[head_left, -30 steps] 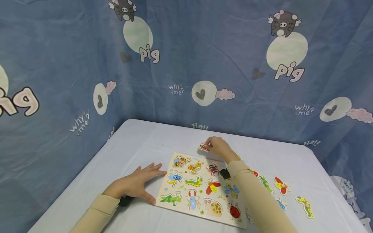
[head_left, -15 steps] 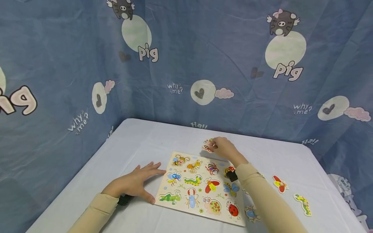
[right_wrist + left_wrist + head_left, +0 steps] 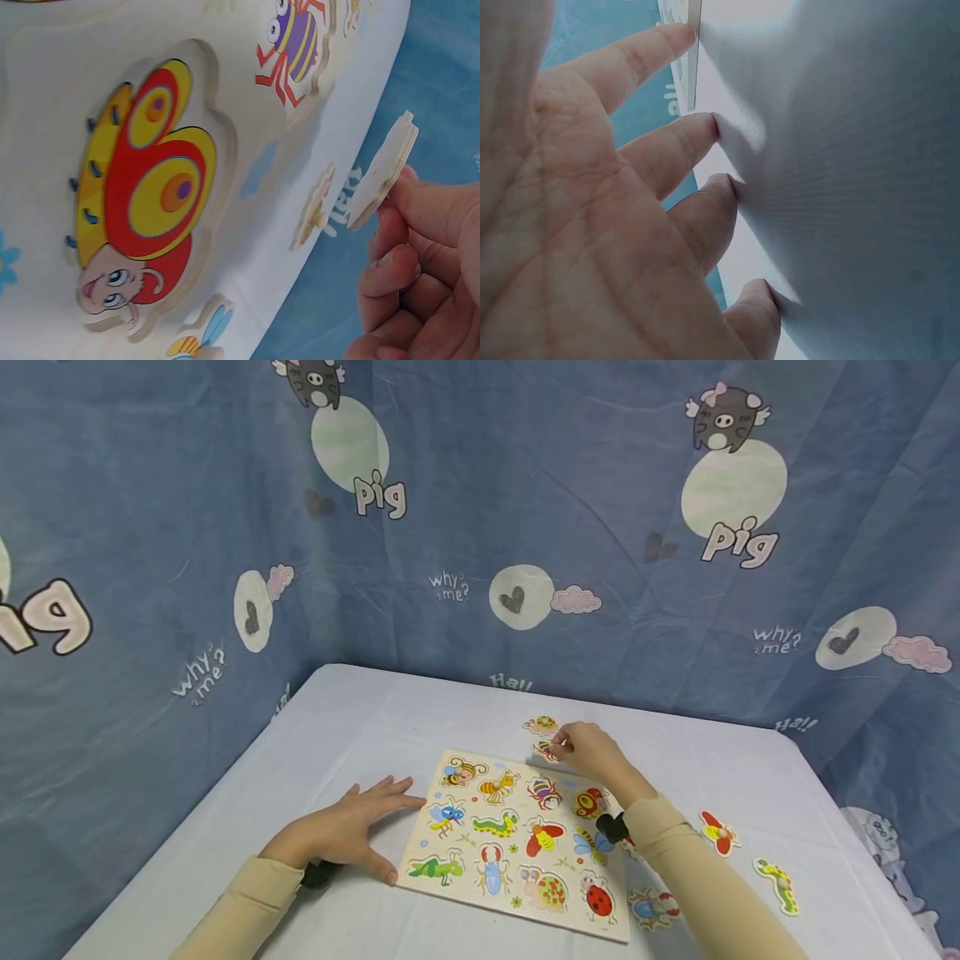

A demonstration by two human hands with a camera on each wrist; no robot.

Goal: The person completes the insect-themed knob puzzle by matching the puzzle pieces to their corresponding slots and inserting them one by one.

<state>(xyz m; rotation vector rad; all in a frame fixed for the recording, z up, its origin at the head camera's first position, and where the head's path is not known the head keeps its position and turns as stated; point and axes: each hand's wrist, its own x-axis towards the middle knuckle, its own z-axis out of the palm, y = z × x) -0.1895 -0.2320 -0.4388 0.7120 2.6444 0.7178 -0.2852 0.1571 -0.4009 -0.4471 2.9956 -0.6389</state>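
A wooden insect puzzle board [image 3: 517, 852] lies on the white table. My left hand [image 3: 348, 827] is spread at its left side, thumb at the near corner and index fingertip at the edge. In the left wrist view, fingertips [image 3: 679, 37] meet the board and tabletop. Beyond the far edge, my right hand [image 3: 596, 758] pinches a striped spider puzzle piece [image 3: 545, 750] with red legs. The right wrist view shows the plain back of this piece [image 3: 384, 174], tilted between thumb and fingers. A snail piece [image 3: 541, 724] lies just behind it.
Right of the board lie a stag beetle piece [image 3: 654, 907], a red-winged fly piece [image 3: 720, 833] and a caterpillar piece [image 3: 777, 885]. My right sleeve [image 3: 697, 868] covers part of that area. A blue printed curtain [image 3: 420, 635] hangs behind the table.
My right hand has moved right and slightly nearer with the spider piece, uncovering the snail piece and the board's butterfly picture. My left hand stays at the board's edge.
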